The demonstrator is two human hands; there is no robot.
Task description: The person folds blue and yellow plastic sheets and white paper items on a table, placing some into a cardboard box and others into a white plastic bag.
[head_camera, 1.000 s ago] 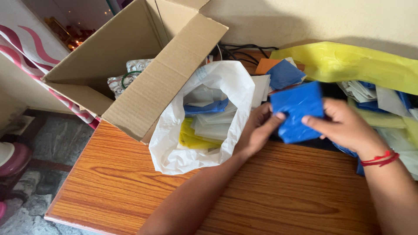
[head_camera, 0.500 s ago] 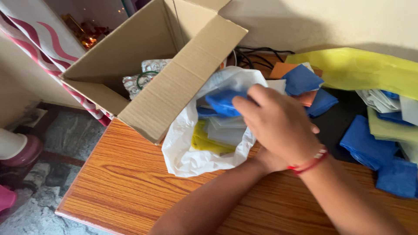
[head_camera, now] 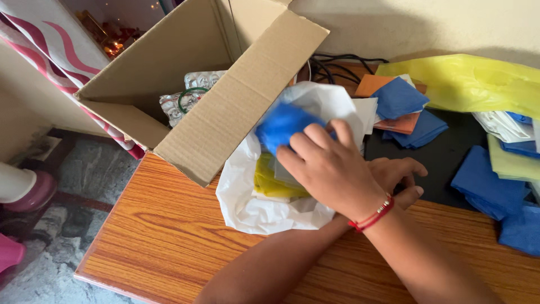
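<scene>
My right hand (head_camera: 326, 171), with a red thread at the wrist, is shut on a folded blue plastic bag (head_camera: 284, 125) and holds it at the mouth of a white plastic bag (head_camera: 253, 208). Inside the white bag lie folded yellow, white and blue bags. My right arm crosses over the left arm. My left hand (head_camera: 402, 174) shows just right of the white bag, half hidden behind my right wrist, with its fingers apart over a black mat (head_camera: 444, 157) and nothing seen in it.
An open cardboard box (head_camera: 236, 107) with foil packs stands left of the white bag on the wooden table (head_camera: 169, 242). Folded blue bags (head_camera: 486, 183) and a yellow bag (head_camera: 472, 81) lie right. Black cables (head_camera: 337, 65) run along the wall. The table's edge drops to the floor at left.
My right hand carried the blue bag from the right side over to the white bag and is lowering it in. My left hand let go of it and drew back right.
</scene>
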